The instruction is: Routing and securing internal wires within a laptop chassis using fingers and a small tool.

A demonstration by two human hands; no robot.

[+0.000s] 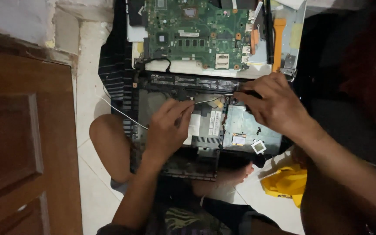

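A thin cable [212, 99] ran across the middle of the opened laptop base [249, 126] on the floor. The left hand [168, 126] pinched its left end; the right hand [275, 106] gripped its right end at the hinge. A green motherboard [192, 32] lay beyond, a yellow cloth [286, 182] at near right.

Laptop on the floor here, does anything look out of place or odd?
Yes. The laptop lies opened up, its green circuit board lifted out and resting above the base. A thin white wire trails loose off the left edge onto the tiles. The left hand pinches that wire; the right hand presses the hinge area.
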